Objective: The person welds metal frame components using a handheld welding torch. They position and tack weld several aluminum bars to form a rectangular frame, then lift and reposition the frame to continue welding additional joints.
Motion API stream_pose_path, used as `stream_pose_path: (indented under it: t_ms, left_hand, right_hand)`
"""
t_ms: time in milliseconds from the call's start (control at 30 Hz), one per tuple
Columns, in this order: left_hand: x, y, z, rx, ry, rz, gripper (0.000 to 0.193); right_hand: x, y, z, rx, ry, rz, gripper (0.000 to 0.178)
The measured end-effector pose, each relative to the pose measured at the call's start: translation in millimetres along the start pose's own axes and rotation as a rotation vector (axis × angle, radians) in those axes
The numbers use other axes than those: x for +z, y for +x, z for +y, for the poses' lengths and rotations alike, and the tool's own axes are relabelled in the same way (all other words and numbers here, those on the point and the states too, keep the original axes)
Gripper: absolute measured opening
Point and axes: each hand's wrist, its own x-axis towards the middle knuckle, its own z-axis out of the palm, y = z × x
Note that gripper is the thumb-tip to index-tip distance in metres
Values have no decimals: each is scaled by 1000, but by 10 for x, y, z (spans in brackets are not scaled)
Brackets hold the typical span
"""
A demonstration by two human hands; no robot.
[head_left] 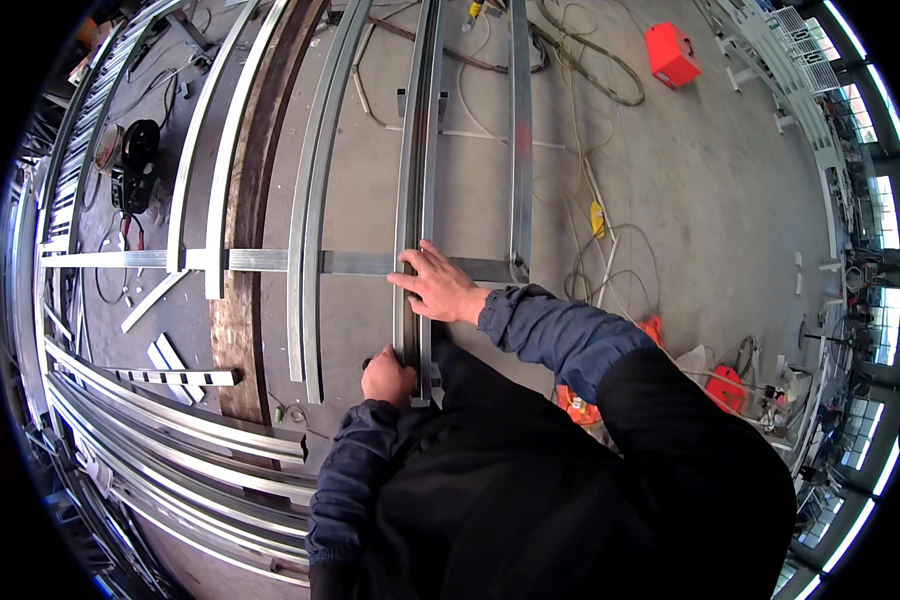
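Observation:
Two long silvery metal bars [407, 190] lie side by side in front of me, with a dark gap between them. They rest across a flat metal crossbar [355, 263]. My left hand [388, 378] is closed around the left bar close to its near end; its fingertips are mostly hidden. Farther up, my right hand [440, 287] lies over both bars beside the crossbar, fingers stretched and apart. More long metal bars [315, 200] stretch across the crossbar to the left, and one upright bar [520, 130] meets it at the right end.
A rusty beam [240, 340] runs beneath the bars at left. Several curved-looking metal profiles [190, 430] are stacked at lower left. A black machine [135, 170] stands at far left. Cables [570, 200] loop over the floor at right, near a red box [673, 55] and another red item [725, 388].

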Motion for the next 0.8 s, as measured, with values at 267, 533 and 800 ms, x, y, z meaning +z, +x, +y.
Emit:
stream_pose_path:
  t_ms: [267, 533, 800]
  left_hand:
    - [-165, 91, -93, 35, -94, -134, 43]
    - [-102, 259, -186, 65, -240, -179, 58]
    - [-28, 280, -130, 51, -278, -145, 55]
  right_hand:
    - [109, 21, 55, -31, 8, 84, 58]
    - [115, 81, -171, 7, -124, -6, 48]
    - [47, 174, -208, 18, -124, -137, 53]
